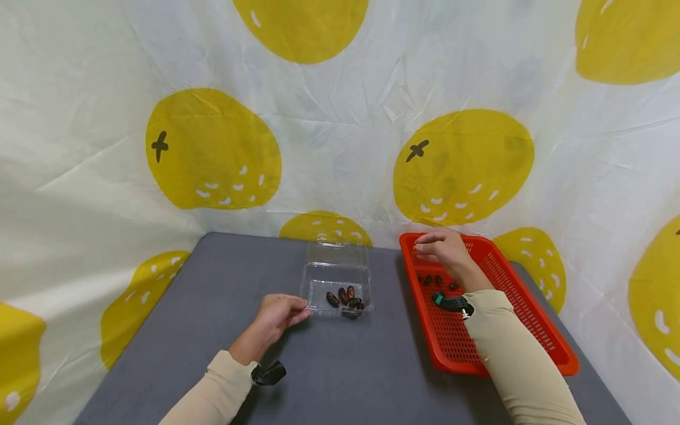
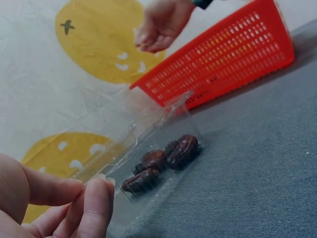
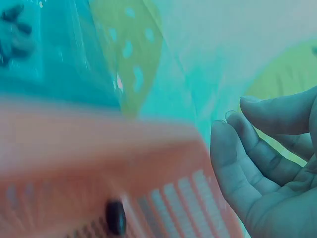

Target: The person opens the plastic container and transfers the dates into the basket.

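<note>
A clear plastic clamshell box (image 1: 313,304) stands with its lid raised behind it. Several dark brown dates (image 1: 342,295) lie in its right part, their wrinkled skins plain in the left wrist view. My left hand (image 1: 278,316) pinches the box's near left corner between thumb and fingers. Over the far left rim of a red plastic basket (image 1: 432,342) hovers my right hand (image 1: 443,251), its fingers bent loosely, thumb apart from the fingertips and nothing between them. Several more dates (image 1: 428,280) sit in the basket's far left part, partly hidden by the right hand and forearm.
A grey cloth-covered table (image 1: 340,372) carries both containers, the basket to the right of the box. Behind and at the sides hangs a white curtain (image 1: 340,159) printed with large yellow fruit.
</note>
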### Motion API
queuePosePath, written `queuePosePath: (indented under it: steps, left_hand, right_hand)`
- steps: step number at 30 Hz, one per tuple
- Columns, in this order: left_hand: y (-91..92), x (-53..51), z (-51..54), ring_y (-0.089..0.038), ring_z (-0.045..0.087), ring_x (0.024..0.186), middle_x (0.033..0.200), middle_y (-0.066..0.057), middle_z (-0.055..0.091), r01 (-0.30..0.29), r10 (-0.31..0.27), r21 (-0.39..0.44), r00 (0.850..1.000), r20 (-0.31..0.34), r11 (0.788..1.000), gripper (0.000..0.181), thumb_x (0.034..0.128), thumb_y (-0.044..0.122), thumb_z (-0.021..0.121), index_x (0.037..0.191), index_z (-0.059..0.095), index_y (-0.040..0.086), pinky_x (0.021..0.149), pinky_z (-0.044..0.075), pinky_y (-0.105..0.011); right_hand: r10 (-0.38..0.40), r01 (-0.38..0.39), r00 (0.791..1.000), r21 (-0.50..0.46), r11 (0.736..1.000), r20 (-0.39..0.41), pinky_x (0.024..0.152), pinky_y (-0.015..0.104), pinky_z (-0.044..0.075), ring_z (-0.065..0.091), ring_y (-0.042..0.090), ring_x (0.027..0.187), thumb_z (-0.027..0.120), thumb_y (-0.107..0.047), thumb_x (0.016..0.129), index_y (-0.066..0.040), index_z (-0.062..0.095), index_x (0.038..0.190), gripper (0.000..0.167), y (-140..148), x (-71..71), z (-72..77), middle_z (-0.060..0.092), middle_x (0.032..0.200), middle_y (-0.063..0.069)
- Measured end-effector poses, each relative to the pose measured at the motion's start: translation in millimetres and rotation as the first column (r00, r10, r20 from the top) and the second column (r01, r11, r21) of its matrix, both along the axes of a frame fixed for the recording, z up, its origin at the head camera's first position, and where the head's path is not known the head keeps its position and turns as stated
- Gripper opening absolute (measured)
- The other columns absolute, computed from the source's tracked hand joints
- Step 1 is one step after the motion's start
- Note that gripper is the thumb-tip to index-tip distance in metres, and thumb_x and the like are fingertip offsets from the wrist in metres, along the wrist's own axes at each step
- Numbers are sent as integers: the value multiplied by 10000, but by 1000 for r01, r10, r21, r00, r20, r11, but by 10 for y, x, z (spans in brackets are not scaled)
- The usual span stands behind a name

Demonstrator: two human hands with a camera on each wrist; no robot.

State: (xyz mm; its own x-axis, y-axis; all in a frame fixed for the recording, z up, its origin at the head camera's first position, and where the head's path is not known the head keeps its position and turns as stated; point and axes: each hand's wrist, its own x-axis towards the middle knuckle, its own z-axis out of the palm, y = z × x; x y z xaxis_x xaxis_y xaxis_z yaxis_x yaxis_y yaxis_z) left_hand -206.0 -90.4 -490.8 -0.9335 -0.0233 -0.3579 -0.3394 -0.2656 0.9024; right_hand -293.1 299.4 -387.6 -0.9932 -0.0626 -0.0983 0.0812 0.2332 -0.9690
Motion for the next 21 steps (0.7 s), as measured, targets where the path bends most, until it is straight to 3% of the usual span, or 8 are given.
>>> queuePosePath:
  steps: [7, 11, 21]
  left_hand:
    - [27, -14, -14, -134, 721, 641, 705, -75, 703, -3, 3, -3, 1000, -10, 1000, 199, 897, -115, 662, 1070, 681, -211, 633, 657, -241]
    - [31, -10, -15, -125, 714, 635, 693, -65, 695, -7, 7, 7, 1000, -12, 1000, 205, 886, -125, 664, 1070, 680, -214, 634, 655, -236]
    - [31, -7, -8, -129, 716, 641, 720, -85, 709, -8, 8, -1, 1000, -8, 1000, 225, 883, -124, 672, 1089, 683, -214, 636, 656, -242]
  right_hand:
    - [66, -65, 998, 37, 997, -13, 911, 333, 660, 735, 111, 841, 683, -32, 978, 145, 611, 1288, 365, -438, 1, 54, 667, 1101, 77]
    - [97, -96, 995, 75, 992, -12, 939, 388, 656, 730, 126, 833, 707, -43, 962, 118, 663, 1249, 332, -667, -8, 10, 698, 1052, 72]
    - [186, -188, 982, 55, 981, 28, 961, 489, 643, 752, 203, 820, 741, -47, 931, 80, 720, 1166, 268, -1156, 26, -155, 759, 923, 63]
